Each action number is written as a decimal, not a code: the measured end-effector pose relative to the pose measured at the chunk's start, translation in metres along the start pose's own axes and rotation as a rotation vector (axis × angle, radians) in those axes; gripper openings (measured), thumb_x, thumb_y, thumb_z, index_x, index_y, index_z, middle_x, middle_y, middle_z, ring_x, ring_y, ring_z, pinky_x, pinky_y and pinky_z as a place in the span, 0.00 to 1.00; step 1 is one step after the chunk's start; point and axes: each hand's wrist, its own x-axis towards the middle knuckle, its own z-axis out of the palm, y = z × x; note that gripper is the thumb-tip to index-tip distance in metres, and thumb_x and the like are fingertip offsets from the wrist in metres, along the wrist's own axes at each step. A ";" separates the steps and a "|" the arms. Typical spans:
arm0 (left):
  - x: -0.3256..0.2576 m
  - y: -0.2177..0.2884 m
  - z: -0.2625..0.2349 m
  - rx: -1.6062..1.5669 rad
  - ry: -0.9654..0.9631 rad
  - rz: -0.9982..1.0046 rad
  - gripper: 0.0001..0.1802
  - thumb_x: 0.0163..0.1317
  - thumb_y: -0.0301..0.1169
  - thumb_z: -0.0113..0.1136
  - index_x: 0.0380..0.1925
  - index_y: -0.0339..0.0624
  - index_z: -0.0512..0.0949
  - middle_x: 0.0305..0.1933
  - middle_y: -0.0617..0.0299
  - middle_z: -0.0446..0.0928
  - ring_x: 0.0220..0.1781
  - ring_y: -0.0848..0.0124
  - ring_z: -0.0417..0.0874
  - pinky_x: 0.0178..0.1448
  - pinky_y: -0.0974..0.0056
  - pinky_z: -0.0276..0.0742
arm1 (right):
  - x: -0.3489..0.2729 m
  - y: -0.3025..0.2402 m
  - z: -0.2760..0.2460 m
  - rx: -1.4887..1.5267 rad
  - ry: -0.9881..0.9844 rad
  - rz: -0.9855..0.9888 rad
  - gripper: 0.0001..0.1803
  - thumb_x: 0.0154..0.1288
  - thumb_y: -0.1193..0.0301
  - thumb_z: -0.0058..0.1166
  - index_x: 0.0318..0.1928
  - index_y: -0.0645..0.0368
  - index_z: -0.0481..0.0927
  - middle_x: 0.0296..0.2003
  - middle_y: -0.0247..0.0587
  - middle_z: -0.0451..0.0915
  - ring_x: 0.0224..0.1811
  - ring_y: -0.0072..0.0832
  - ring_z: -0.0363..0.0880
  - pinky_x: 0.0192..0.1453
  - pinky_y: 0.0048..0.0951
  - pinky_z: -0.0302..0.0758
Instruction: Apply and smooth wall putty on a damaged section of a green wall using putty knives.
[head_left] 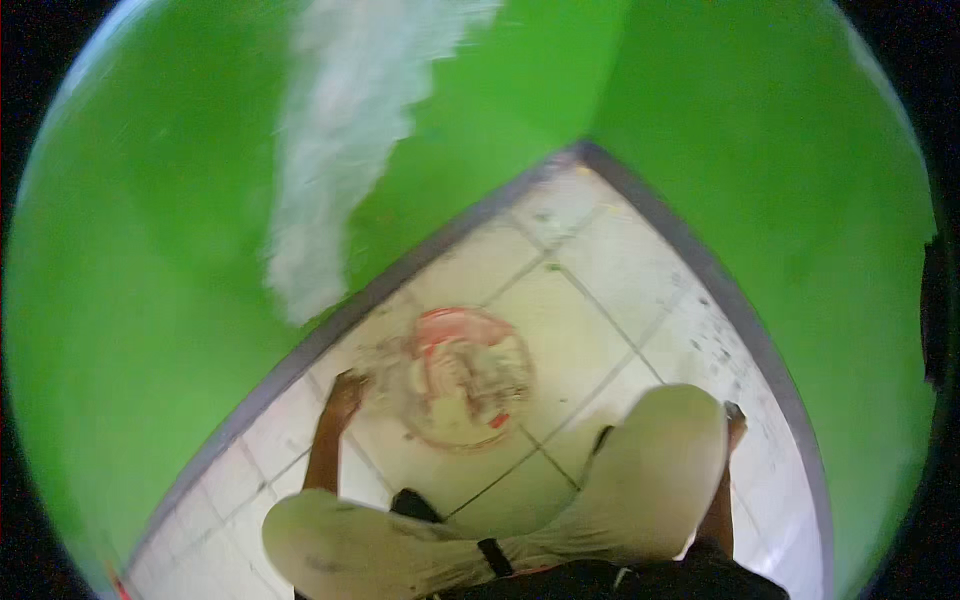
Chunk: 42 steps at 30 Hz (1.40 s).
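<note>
Two bright green walls (pixel 150 250) fill most of what we see, meeting in a corner at the top of the floor, and the left one carries a tall, ragged whitish patch (pixel 340 130) where the colour gives way. Below them we have the pale tiled floor (pixel 580 320), edged by a dark grey skirting band (pixel 700 260) along both walls. Near the lower edge of the floor, our knees come up in light trousers (pixel 660 470), the person crouching over the tiles.

Out in the middle of the floor, towards the left wall, sits a round basin (pixel 465 375), reddish at the rim and heavily smeared with pale grey-white stuff. Its inside is blurred; we make out a pale, lumpy mass with red showing through, but cannot tell what it is.

Our left hand (pixel 345 392) is down at the basin's left rim, fingers closed against it, seemingly gripping the edge. Our right hand (pixel 735 420) barely peeks out past the right knee, near the right wall; whether it is spread or clenched we cannot tell.
</note>
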 end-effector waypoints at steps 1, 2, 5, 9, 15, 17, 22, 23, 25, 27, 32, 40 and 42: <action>0.002 0.011 0.008 -0.010 -0.045 0.056 0.23 0.61 0.27 0.47 0.57 0.40 0.71 0.62 0.57 0.72 0.64 0.57 0.68 0.74 0.52 0.54 | -0.004 0.016 -0.017 -0.070 0.099 0.277 0.20 0.49 0.76 0.46 0.44 0.61 0.82 0.37 0.51 0.84 0.40 0.40 0.83 0.48 0.35 0.78; 0.001 0.000 -0.007 0.175 -0.028 0.415 0.22 0.69 0.23 0.43 0.63 0.41 0.59 0.63 0.57 0.71 0.57 0.74 0.75 0.54 0.76 0.73 | -0.006 0.042 -0.019 -0.173 0.095 0.291 0.22 0.49 0.73 0.50 0.48 0.59 0.81 0.44 0.50 0.83 0.48 0.41 0.80 0.54 0.37 0.75; -0.002 -0.014 0.003 0.017 0.028 0.225 0.18 0.72 0.29 0.43 0.61 0.46 0.63 0.61 0.57 0.73 0.51 0.72 0.79 0.47 0.76 0.76 | -0.012 0.118 -0.012 -0.265 -0.043 0.600 0.42 0.53 0.53 0.61 0.62 0.65 0.66 0.56 0.58 0.73 0.57 0.51 0.72 0.64 0.42 0.68; 0.003 0.076 0.009 -0.694 0.325 -0.558 0.15 0.70 0.40 0.48 0.49 0.45 0.74 0.48 0.56 0.81 0.25 0.68 0.72 0.28 0.67 0.67 | -0.039 0.074 -0.021 -0.308 -0.157 0.694 0.51 0.47 0.46 0.67 0.62 0.71 0.65 0.55 0.59 0.73 0.58 0.52 0.71 0.60 0.45 0.70; 0.027 0.083 0.005 -0.231 0.261 -0.711 0.19 0.66 0.48 0.54 0.43 0.45 0.76 0.21 0.62 0.70 0.21 0.70 0.71 0.25 0.62 0.68 | -0.050 0.057 -0.038 -0.306 -0.082 0.627 0.44 0.41 0.56 0.73 0.57 0.65 0.70 0.49 0.52 0.76 0.54 0.50 0.70 0.56 0.44 0.71; 0.042 0.081 0.018 -0.312 0.268 -0.647 0.16 0.64 0.47 0.57 0.33 0.45 0.74 0.18 0.64 0.67 0.17 0.69 0.67 0.23 0.60 0.67 | -0.064 0.086 -0.042 -0.306 -0.121 0.579 0.36 0.42 0.59 0.72 0.52 0.61 0.73 0.45 0.48 0.76 0.52 0.49 0.71 0.56 0.45 0.70; 0.031 -0.003 -0.002 -0.379 0.061 -0.365 0.29 0.60 0.48 0.64 0.55 0.42 0.72 0.45 0.57 0.81 0.40 0.60 0.83 0.38 0.53 0.82 | -0.089 0.077 -0.028 -0.404 0.067 0.338 0.15 0.54 0.65 0.58 0.41 0.58 0.75 0.40 0.52 0.74 0.48 0.50 0.72 0.44 0.49 0.73; 0.021 -0.017 -0.018 -0.309 0.264 -0.434 0.22 0.62 0.44 0.63 0.47 0.38 0.75 0.37 0.55 0.80 0.28 0.60 0.81 0.29 0.58 0.81 | -0.074 0.039 -0.016 -0.275 0.048 0.397 0.13 0.56 0.67 0.56 0.41 0.59 0.75 0.40 0.54 0.74 0.47 0.50 0.72 0.42 0.48 0.73; 0.012 0.050 -0.007 -0.336 0.431 -0.311 0.19 0.63 0.38 0.63 0.47 0.37 0.74 0.36 0.54 0.80 0.27 0.63 0.79 0.28 0.58 0.80 | -0.059 -0.012 -0.043 -0.156 0.115 0.338 0.09 0.56 0.72 0.52 0.38 0.60 0.75 0.37 0.54 0.73 0.40 0.50 0.73 0.40 0.46 0.71; 0.005 0.021 -0.047 -0.735 0.454 -0.266 0.16 0.66 0.38 0.54 0.47 0.38 0.75 0.32 0.57 0.79 0.20 0.63 0.70 0.24 0.59 0.68 | -0.027 -0.033 -0.021 -0.224 0.209 -0.116 0.05 0.53 0.78 0.48 0.32 0.61 0.76 0.31 0.50 0.74 0.28 0.48 0.68 0.40 0.46 0.68; -0.016 0.201 -0.072 0.526 0.368 0.431 0.18 0.67 0.41 0.52 0.25 0.39 0.77 0.21 0.56 0.73 0.23 0.66 0.69 0.29 0.60 0.66 | 0.049 -0.159 -0.014 1.471 -0.526 0.308 0.27 0.67 0.61 0.52 0.61 0.63 0.67 0.44 0.44 0.78 0.34 0.25 0.77 0.32 0.30 0.78; -0.037 0.407 -0.089 0.088 -0.541 0.313 0.18 0.73 0.41 0.44 0.31 0.40 0.73 0.15 0.66 0.64 0.16 0.80 0.60 0.22 0.69 0.57 | 0.127 -0.445 -0.052 0.668 -1.036 -0.475 0.19 0.67 0.67 0.51 0.56 0.62 0.72 0.29 0.40 0.79 0.26 0.24 0.78 0.22 0.27 0.76; -0.035 0.409 -0.094 0.076 -0.537 0.304 0.18 0.73 0.41 0.43 0.31 0.40 0.73 0.14 0.67 0.63 0.15 0.79 0.59 0.21 0.68 0.56 | 0.125 -0.505 -0.087 0.437 -1.049 -0.595 0.17 0.59 0.77 0.49 0.49 0.66 0.75 0.26 0.52 0.80 0.26 0.34 0.82 0.30 0.37 0.79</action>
